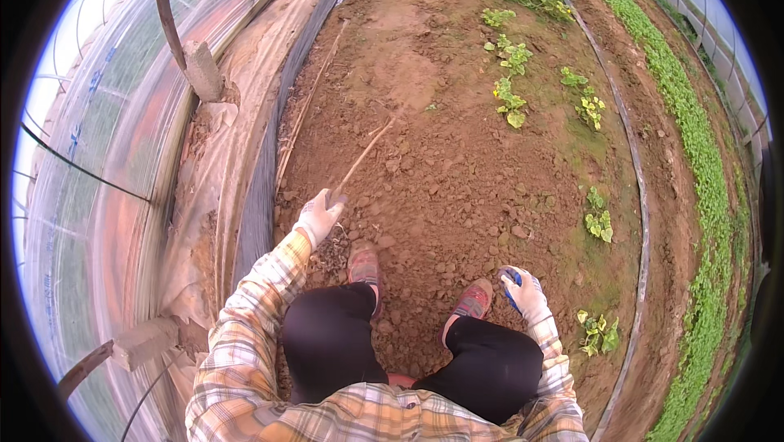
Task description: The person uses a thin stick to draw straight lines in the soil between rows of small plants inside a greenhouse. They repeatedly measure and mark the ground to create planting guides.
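My left hand (320,216), in a pale glove, is closed around the near end of a thin wooden stick (367,151). The stick points forward and to the right over the bare brown soil (429,197), and its far end lies at or just above the ground. My right hand (522,292), in a white glove with blue on the palm side, hangs beside my right shoe (475,298), fingers curled inward. Whether anything is inside those fingers cannot be told. Both shoes stand on crumbly soil between the hands.
Small leafy plants (513,57) grow ahead and to the right. A drip hose (637,184) runs along the bed, with a dense green crop strip (704,135) beyond it. At left are black plastic sheeting (260,197), concrete posts (203,71) and a clear plastic greenhouse wall (116,135).
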`<state>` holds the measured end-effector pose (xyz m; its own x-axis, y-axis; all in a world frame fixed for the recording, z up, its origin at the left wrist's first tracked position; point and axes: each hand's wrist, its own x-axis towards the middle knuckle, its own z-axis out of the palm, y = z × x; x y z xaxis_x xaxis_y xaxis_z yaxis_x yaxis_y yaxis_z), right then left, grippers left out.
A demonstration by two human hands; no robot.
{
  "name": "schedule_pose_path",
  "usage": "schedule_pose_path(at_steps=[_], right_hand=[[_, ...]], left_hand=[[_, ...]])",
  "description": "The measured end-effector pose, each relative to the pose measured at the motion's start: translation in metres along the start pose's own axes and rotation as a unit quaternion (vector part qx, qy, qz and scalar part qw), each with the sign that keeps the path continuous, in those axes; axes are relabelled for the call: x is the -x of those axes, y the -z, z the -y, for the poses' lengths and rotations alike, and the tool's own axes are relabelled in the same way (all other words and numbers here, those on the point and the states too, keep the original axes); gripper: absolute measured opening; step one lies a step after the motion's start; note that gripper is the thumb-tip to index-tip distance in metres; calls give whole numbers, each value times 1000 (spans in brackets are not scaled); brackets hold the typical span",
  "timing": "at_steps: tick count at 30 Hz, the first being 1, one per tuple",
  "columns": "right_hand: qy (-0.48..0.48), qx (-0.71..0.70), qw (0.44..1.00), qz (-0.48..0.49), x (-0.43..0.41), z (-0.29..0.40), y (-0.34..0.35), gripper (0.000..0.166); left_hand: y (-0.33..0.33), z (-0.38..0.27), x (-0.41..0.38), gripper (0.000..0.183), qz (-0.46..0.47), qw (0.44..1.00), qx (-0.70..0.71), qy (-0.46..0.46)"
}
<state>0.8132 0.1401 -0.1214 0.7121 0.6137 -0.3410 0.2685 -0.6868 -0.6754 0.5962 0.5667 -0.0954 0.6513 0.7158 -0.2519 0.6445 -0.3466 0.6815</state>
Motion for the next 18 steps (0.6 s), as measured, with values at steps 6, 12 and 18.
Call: schedule_pose_path(at_steps=[6, 12, 18], right_hand=[[138, -189, 971, -53, -22, 82, 57, 44], [146, -588, 795, -41, -38, 179, 126, 57], [128, -646, 744, 113, -46, 162, 112, 48]], left_hand=[[75, -155, 90, 36, 307, 887, 335, 85], [72, -192, 155, 47, 408, 856, 311, 55], [48, -163, 165, 46, 471, 824, 309, 50]])
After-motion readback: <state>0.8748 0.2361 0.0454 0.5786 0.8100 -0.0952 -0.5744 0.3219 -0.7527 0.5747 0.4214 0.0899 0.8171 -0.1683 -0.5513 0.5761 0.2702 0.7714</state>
